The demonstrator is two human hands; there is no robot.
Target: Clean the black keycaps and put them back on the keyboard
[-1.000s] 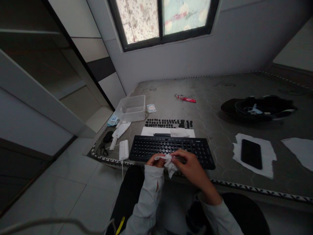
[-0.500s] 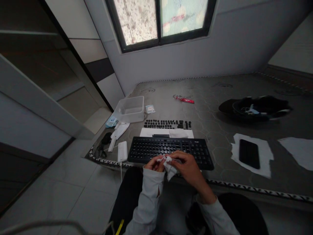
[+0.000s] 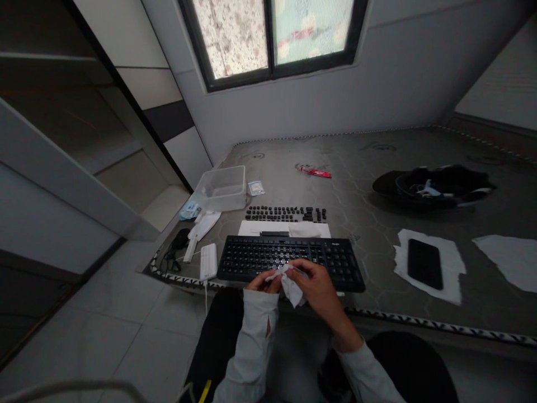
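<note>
My left hand (image 3: 265, 283) is closed, its fingers pinching one end of a crumpled white tissue (image 3: 292, 291). My right hand (image 3: 315, 285) grips the same tissue between thumb and fingers, and its loose end hangs down between the hands. Whether a small piece is wrapped inside the tissue cannot be seen. Both hands are over the front edge of a black keyboard (image 3: 247, 253), whose middle section has many keycaps removed. Behind it, loose black keycaps (image 3: 274, 214) lie in rows on the grey covered table (image 3: 356, 173).
White paper (image 3: 247, 228) with a dark strip lies behind the keyboard. To the left are a white power bank (image 3: 208, 261) with a cable and a clear plastic box (image 3: 226, 196). On the right, a phone (image 3: 425, 263) lies on tissue, with a black cap (image 3: 436, 187) behind it.
The fingers have shifted on the tissue, which now covers the small dark spot that showed at the fingertips. Its loose end swings slightly right. The view has shifted a little.
</note>
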